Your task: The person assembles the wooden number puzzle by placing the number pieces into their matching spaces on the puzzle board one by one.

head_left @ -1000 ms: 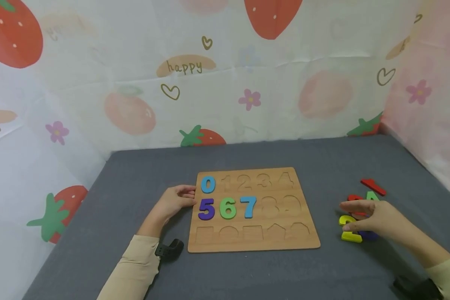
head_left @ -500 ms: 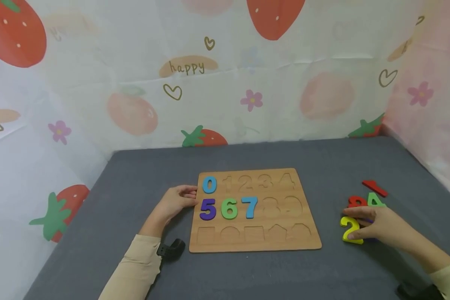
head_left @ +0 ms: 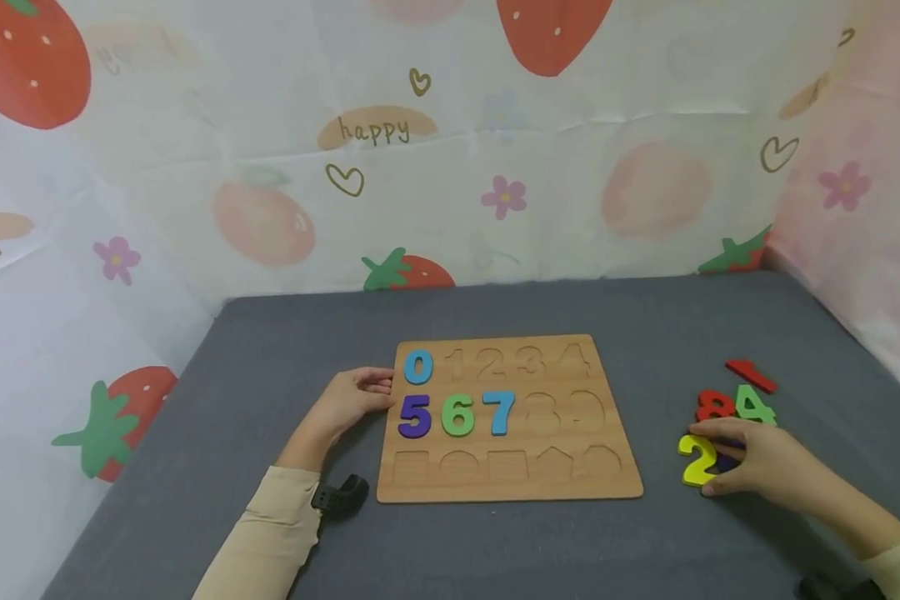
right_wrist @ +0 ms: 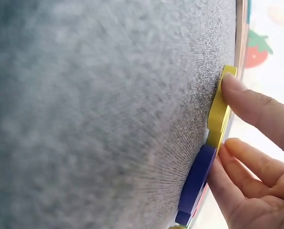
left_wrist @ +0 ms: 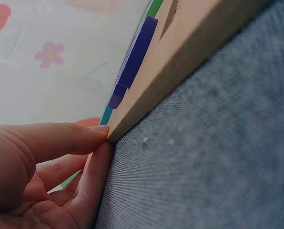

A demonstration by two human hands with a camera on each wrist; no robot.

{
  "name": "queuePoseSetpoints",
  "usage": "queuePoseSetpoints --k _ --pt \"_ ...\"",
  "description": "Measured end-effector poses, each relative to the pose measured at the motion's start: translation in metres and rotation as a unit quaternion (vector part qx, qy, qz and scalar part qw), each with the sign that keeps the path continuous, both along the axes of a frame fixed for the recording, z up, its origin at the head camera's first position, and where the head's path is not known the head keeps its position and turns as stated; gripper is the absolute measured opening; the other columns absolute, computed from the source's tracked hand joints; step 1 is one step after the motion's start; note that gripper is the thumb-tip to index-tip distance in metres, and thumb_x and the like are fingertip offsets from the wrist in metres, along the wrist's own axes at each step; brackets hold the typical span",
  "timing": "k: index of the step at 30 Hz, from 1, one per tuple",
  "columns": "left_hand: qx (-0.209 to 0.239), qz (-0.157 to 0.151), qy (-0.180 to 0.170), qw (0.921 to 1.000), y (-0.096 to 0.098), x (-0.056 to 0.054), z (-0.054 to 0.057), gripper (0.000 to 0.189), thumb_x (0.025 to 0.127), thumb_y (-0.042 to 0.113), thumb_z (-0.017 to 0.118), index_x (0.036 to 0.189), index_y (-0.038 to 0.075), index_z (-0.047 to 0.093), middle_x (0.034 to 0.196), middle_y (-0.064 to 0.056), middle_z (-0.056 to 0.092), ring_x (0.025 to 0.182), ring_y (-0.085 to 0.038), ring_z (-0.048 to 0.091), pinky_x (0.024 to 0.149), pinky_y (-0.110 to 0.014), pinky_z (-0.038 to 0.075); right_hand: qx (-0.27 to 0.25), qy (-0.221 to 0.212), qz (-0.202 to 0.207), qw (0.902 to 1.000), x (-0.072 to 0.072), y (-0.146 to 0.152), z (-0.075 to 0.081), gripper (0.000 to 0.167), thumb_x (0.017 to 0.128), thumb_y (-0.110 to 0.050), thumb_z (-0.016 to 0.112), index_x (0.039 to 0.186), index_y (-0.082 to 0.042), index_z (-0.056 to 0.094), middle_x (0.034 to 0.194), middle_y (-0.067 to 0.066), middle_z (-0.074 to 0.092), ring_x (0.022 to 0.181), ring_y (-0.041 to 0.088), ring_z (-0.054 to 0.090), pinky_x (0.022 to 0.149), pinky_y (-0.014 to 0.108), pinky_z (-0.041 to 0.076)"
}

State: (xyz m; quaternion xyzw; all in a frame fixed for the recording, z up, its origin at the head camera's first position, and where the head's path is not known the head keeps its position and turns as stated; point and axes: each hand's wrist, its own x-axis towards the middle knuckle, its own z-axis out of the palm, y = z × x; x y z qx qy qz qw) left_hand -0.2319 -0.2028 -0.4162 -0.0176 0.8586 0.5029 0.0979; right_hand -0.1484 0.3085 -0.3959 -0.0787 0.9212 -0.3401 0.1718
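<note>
My left hand (head_left: 345, 406) pinches the left edge of a wooden number puzzle board (head_left: 506, 492). In the left wrist view, the thumb and a finger meet at the board's edge (left_wrist: 147, 102). Seated in the board are a light blue 0 (head_left: 418, 367), a purple 5 (head_left: 415, 416), a green 6 (head_left: 458, 415) and a light blue 7 (head_left: 499, 412). Off to the right, my right hand (head_left: 768, 462) holds a yellow number 2 (head_left: 696, 461) between thumb and index finger, low at the cloth. A dark blue piece (right_wrist: 197, 176) lies against the 2, partly hidden under the hand.
Behind the right hand lie a red 8 (head_left: 715, 405), a green 4 (head_left: 753, 406) and a red 1 (head_left: 752, 376). Grey cloth (head_left: 555, 550) covers the table. Printed fabric walls (head_left: 555, 242) rise at its back and sides.
My right hand has lowered onto the yellow 2 and taken it between thumb and index finger. The 2 has turned slightly. The left hand stays at the board's edge.
</note>
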Motion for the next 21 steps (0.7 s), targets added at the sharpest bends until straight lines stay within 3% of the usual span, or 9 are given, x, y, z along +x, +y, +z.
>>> queuePoseSetpoints --k 11,21 --pt "0.007 -0.002 -0.001 1.0000 0.000 0.001 0.001 0.049 0.091 0.008 0.070 0.138 0.001 0.057 0.124 -0.018 0.065 0.117 -0.028 0.062 0.101 -0.043 0.049 0.017 0.025 0.009 0.9995 -0.012 -0.008 0.012 0.081 0.075 -0.035 0.085 0.138 0.005 0.054 0.142 0.032 0.050 0.125 0.047 0.055 0.087 0.036 0.057" --pt "0.009 0.001 -0.004 1.0000 -0.001 0.003 0.003 0.049 0.091 0.008 0.070 0.138 0.001 0.057 0.124 -0.018 0.065 0.117 -0.029 0.061 0.101 -0.042 0.049 -0.014 0.065 0.038 0.9971 -0.046 -0.069 0.042 0.074 0.078 -0.032 0.084 0.139 -0.002 0.056 0.144 0.027 0.051 0.127 0.045 0.055 0.089 0.043 0.057"
